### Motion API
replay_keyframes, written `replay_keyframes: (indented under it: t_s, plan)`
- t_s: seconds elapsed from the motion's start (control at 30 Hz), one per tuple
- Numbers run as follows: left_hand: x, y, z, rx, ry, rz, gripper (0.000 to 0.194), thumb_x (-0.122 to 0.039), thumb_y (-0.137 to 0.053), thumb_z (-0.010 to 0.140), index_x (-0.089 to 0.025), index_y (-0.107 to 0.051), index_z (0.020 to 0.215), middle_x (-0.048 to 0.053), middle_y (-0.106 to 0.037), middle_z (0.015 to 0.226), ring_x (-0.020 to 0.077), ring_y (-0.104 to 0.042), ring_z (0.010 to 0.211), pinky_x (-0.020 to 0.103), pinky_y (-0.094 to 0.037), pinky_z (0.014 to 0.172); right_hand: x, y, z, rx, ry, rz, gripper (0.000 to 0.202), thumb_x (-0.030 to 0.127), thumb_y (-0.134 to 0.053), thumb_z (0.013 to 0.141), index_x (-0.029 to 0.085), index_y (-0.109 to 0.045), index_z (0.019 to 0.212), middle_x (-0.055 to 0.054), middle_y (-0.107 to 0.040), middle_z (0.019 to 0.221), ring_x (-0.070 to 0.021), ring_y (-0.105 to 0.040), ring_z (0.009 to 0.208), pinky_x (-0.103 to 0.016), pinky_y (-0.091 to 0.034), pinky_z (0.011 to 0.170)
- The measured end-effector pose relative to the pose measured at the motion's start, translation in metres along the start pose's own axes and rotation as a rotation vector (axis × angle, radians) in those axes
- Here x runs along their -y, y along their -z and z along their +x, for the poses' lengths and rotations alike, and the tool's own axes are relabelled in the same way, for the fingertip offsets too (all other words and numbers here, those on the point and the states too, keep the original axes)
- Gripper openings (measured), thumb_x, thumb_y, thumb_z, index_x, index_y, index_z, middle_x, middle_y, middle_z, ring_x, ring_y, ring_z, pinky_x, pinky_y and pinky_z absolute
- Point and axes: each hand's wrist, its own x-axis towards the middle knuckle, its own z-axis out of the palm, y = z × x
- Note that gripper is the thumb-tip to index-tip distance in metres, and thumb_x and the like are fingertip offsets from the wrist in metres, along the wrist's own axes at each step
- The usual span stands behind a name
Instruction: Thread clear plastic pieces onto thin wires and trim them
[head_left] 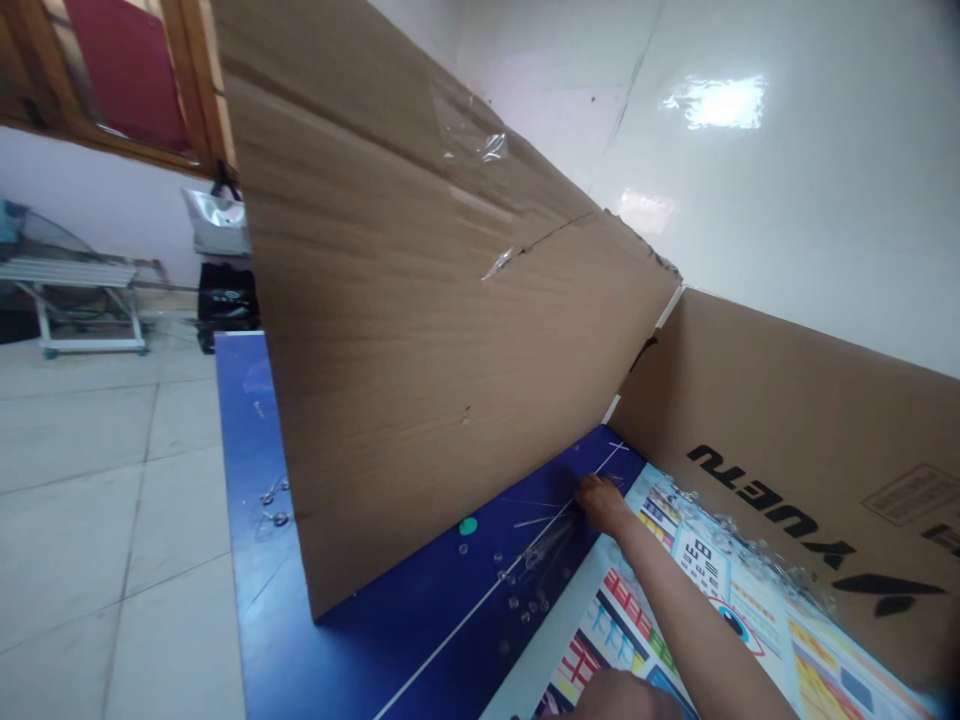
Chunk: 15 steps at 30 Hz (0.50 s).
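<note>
Blk "YUETU" (772,505) on cardbd pnl (757,375), "E"s (686,558) on chart (699,560).

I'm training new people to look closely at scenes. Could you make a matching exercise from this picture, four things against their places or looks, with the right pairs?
Things
1. Right hand
2. Green piece
3. Silver bag
4. Cardboard panel on the right

Places or looks
A. By the far wall, above a black bag
B. Bears large black lettering
C. At the far part of the white line
D. On the blue surface, close to small clear pieces

Right pairs
1-C, 2-D, 3-A, 4-B
</note>
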Motion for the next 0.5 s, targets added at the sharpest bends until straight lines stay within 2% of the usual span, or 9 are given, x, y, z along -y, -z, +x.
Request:
replay_keyframes:
  t_s: [0.13, 0.23, 0.37, 0.5]
  plan:
    - [-0.001, 0.002, 0.002, 0.018, 0.028, -0.001, 0.013, -0.018, -0.060, 0.061, -0.025, -0.067, 0.069, -0.001, -0.067, 0.067, 0.0183, -0.059, 0.060, 0.023, -0.041, 0.053, -0.009, -0.003, 0.000, -0.037, -0.071, 0.045, 0.022, 0.029, -0.052, 0.086, 0.014, -0.057, 0.102, -0.007, -0.057, 0.107, -0.0199, -0.054, 0.098, -0.041, -0.043, 0.084]
    - [0.001, -0.001, 0.001, 0.002, 0.009, -0.016, 0.015, -0.019, -0.060, 0.062, -0.026, -0.067, 0.073, -0.001, -0.068, 0.070, 0.0175, -0.059, 0.060, 0.021, -0.039, 0.051, -0.015, -0.002, 0.000, -0.100, -0.135, 0.077, 0.027, 0.032, -0.051, 0.087, 0.015, -0.055, 0.107, -0.006, -0.056, 0.109, -0.0189, -0.056, 0.095, -0.041, -0.045, 0.082]
    - [0.008, -0.007, 0.000, -0.091, -0.120, -0.038, 0.013, -0.022, -0.057, 0.067, -0.025, -0.066, 0.076, -0.002, -0.068, 0.069, 0.0153, -0.058, 0.057, 0.019, -0.037, 0.049, -0.017, 0.004, 0.000, -0.203, -0.206, 0.112, 0.014, 0.021, -0.048, 0.087, 0.014, -0.058, 0.093, -0.004, -0.061, 0.092, -0.0168, -0.057, 0.088, -0.034, -0.042, 0.080]
    - [0.014, -0.010, 0.000, -0.117, -0.201, -0.040, 0.014, -0.025, -0.056, 0.070, -0.024, -0.065, 0.081, -0.002, -0.068, 0.071, 0.0149, -0.058, 0.058, 0.018, -0.035, 0.048, -0.015, 0.015, -0.003, -0.304, -0.252, 0.126, 0.018, 0.010, -0.042, 0.084, 0.016, -0.057, 0.091, -0.006, -0.062, 0.092, -0.0163, -0.056, 0.088, -0.026, -0.036, 0.075]
